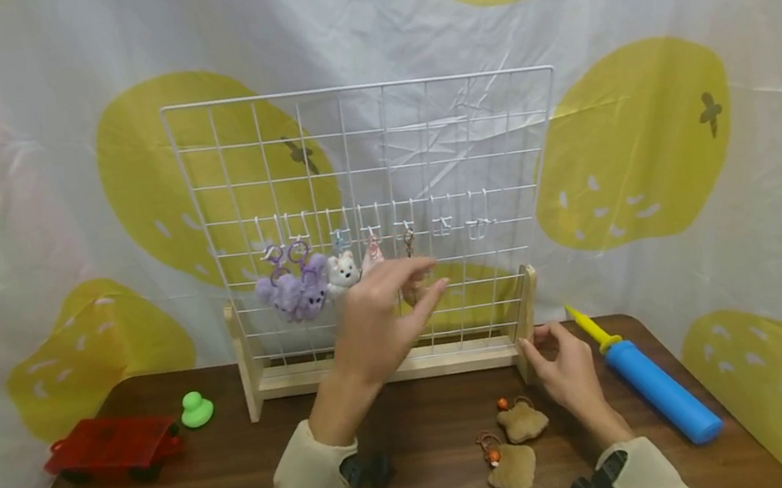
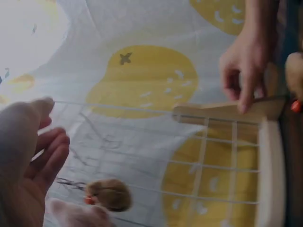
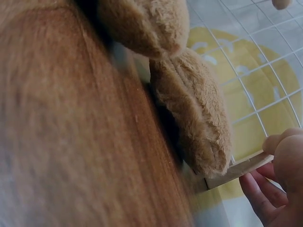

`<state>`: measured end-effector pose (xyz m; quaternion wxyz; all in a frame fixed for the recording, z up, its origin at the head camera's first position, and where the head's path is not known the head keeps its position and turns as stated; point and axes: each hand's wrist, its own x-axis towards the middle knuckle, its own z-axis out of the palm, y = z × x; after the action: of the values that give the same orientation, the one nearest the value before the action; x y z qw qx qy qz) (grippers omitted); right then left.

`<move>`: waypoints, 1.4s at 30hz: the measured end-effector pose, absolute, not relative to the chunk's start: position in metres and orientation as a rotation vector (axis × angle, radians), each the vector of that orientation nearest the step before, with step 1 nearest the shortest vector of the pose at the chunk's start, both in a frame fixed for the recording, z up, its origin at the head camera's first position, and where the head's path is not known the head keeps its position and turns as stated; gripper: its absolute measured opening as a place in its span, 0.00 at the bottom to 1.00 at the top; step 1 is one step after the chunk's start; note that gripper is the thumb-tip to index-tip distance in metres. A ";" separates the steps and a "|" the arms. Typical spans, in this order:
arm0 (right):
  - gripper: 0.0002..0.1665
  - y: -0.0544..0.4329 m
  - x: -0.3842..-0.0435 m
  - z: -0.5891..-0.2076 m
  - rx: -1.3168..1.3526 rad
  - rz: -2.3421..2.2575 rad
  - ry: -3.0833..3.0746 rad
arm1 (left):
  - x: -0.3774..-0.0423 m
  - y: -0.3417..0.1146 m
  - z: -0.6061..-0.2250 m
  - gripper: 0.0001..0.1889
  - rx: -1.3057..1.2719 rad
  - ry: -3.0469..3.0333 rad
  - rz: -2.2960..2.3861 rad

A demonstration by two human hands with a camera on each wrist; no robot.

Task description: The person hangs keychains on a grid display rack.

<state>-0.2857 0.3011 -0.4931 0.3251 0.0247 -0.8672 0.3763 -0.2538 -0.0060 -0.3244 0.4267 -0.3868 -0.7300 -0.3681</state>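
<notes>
A white wire grid rack (image 1: 355, 85) stands on a wooden base, with a row of white hooks across it. My left hand (image 1: 379, 317) is raised before its middle, thumb and fingers apart around nothing. Close to those fingers, a brown plush keychain (image 2: 111, 194) hangs from a hook; the hand mostly hides it in the head view. Further left hang purple plush keychains (image 1: 288, 293), a white animal one (image 1: 343, 270) and a pink one (image 1: 372, 255). Low at the right, my right hand (image 1: 560, 362) grips the rack's wooden side support (image 3: 236, 171) between thumb and fingers.
Two brown plush keychains (image 1: 522, 422) with orange beads lie on the dark wooden table (image 1: 423, 458). A blue pump (image 1: 663, 389) with a yellow nozzle lies at the right. On the left are a red toy cart (image 1: 113, 444) and a green toy duck (image 1: 196, 410). A patterned curtain hangs behind.
</notes>
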 end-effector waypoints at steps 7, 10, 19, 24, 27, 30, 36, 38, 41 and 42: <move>0.12 0.303 -0.285 -0.494 0.037 0.981 -2.279 | -0.251 0.023 -0.406 0.11 -1.446 -2.015 -0.924; 0.12 0.303 -0.286 -0.494 0.038 0.981 -2.282 | -0.251 0.034 -0.438 0.08 -1.531 -2.242 -0.860; 0.13 0.301 -0.290 -0.494 0.042 0.970 -2.283 | -0.248 0.038 -0.478 0.11 -1.555 -2.609 -0.596; 0.13 0.302 -0.288 -0.494 0.036 0.969 -2.268 | -0.244 0.036 -0.480 0.12 -1.484 -2.680 -0.538; 0.13 0.301 -0.286 -0.493 0.033 0.961 -2.267 | -0.243 0.034 -0.479 0.13 -1.437 -2.722 -0.603; 0.13 0.303 -0.284 -0.494 0.027 0.951 -2.272 | -0.243 0.035 -0.479 0.12 -1.401 -2.730 -0.638; 0.13 0.303 -0.284 -0.493 0.025 0.964 -2.287 | -0.247 0.022 -0.472 0.11 -1.457 -2.789 -0.666; 0.13 0.302 -0.286 -0.492 0.023 0.972 -2.290 | -0.248 0.017 -0.469 0.13 -1.485 -2.841 -0.698; 0.14 0.300 -0.288 -0.492 0.019 0.983 -2.297 | -0.249 0.013 -0.468 0.13 -1.464 -2.879 -0.715; 0.14 0.299 -0.288 -0.492 0.021 0.986 -2.300 | -0.249 0.012 -0.469 0.12 -1.453 -2.877 -0.719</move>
<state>-0.2884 0.2994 -0.4923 0.3144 0.0079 -0.8725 0.3739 -0.2490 0.0119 -0.4687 -0.0802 -0.4386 -0.8684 -0.2171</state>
